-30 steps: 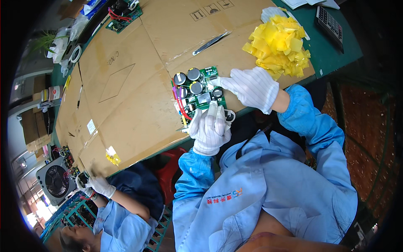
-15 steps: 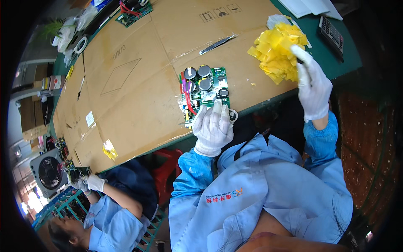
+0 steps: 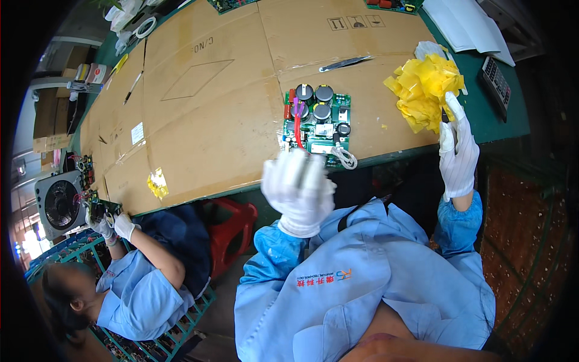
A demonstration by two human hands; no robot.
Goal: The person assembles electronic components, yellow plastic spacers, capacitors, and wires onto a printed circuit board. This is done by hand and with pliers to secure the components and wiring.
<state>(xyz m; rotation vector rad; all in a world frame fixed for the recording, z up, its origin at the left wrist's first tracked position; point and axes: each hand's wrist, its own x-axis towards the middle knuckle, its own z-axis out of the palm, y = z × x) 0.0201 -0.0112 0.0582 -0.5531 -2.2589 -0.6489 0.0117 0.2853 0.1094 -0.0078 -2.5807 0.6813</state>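
A green circuit board (image 3: 313, 130) with dark round capacitors (image 3: 322, 111), red wires (image 3: 298, 133) and a coiled white cable (image 3: 345, 158) lies near the front edge of the cardboard. My gloved left hand (image 3: 298, 190) is just in front of the board's near left corner, apart from most of it. Motion smears its fingers. My gloved right hand (image 3: 459, 154) reaches up to a heap of yellow tape pieces (image 3: 431, 90). Its index finger touches the heap's near right side, and a slim dark object shows between finger and thumb, too small to name.
Dark tweezers (image 3: 345, 64) lie behind the board. A calculator (image 3: 496, 87) and white papers (image 3: 467, 27) are at the far right. A co-worker's gloved hands (image 3: 123, 226) handle a board at the left, near a fan (image 3: 61, 203). A red stool (image 3: 232, 229) stands below the table.
My left hand has drawn back from the board's near edge, uncovering the white cable. My right hand stays beside the yellow heap, its fingers slightly shifted. The whole view has turned a little.
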